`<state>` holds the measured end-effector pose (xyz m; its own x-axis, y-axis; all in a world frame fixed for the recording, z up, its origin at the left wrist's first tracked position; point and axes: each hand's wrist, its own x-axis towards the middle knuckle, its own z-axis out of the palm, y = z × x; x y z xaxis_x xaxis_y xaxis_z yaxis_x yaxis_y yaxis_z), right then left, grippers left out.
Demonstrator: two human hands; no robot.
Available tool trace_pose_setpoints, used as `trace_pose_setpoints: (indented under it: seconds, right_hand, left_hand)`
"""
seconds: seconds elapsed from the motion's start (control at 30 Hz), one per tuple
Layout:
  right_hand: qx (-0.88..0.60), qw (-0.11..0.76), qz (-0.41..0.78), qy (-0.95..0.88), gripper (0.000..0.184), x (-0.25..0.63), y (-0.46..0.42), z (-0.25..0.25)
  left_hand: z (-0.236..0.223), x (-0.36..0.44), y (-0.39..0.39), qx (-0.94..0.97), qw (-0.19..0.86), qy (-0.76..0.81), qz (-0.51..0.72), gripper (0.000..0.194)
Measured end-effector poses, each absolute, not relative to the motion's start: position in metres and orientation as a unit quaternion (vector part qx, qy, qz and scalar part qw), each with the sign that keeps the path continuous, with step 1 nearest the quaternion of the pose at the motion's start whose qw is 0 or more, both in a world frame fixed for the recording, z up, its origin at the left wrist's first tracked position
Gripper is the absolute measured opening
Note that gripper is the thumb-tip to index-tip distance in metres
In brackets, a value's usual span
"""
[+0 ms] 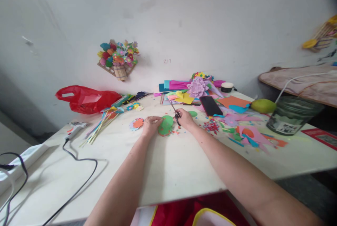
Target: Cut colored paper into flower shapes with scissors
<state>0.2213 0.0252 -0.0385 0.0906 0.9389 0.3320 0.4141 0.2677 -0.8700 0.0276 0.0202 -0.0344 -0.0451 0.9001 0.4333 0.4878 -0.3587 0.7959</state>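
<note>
Between the fingers of my left hand [152,125] is the edge of a green foam or paper circle [166,124], held just over the table. My right hand [185,118] has its fingers in the handles of a pair of scissors [173,107], whose blades point up and away to the left, apart from the circle. A second green circle [193,113] lies partly hidden behind the right hand. Left of the left hand lies a scalloped blue flower with an orange centre [138,123]. Small red and blue snippets [210,126] are scattered right of the right hand.
A black phone [210,106], coloured sheets [179,85] and a purple flower [197,86] lie toward the back. Colourful scraps [252,135] and a dark jar [286,117] are at right. On the left are a glue gun [76,130] with its cord, thin sticks [98,127] and a red bag [89,99].
</note>
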Motion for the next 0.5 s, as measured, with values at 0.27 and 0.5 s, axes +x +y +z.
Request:
trace_pose_setpoints:
  seconds: [0.27, 0.5]
  right_hand:
    - [-0.460, 0.553, 0.347, -0.602, 0.029, 0.219, 0.022, -0.034]
    - [-0.469, 0.538, 0.253, -0.653, 0.030, 0.218, 0.015, -0.028]
  left_hand:
    - [-0.028, 0.031, 0.010, 0.652, 0.278, 0.488, 0.510, 0.020]
    - [-0.013, 0.034, -0.004, 0.729, 0.277, 0.458, 0.427, 0.042]
